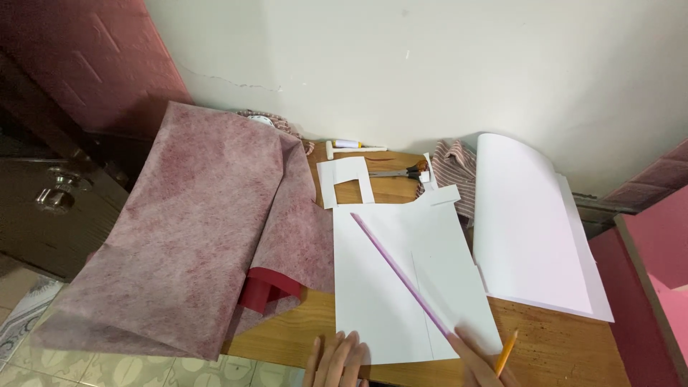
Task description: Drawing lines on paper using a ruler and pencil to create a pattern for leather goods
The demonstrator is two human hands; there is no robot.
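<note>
Nearest us, our left hand (337, 358) lies spread on the white paper (408, 279), right hand (481, 362) pinching pencil (506, 352) beside the pink ruler (401, 276); we should hold firm.

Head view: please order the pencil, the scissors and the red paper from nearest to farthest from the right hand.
From the right hand:
1. Pencil, in that hand, bottom edge.
2. Red paper, left, under the pink fabric.
3. Scissors, far side of the table, near the wall.

Likely a home sewing corner: wooden table (552, 344) with pink fabric (193, 222), paper pattern (401, 279), scissors (401, 172), tiled floor (143, 369).
</note>
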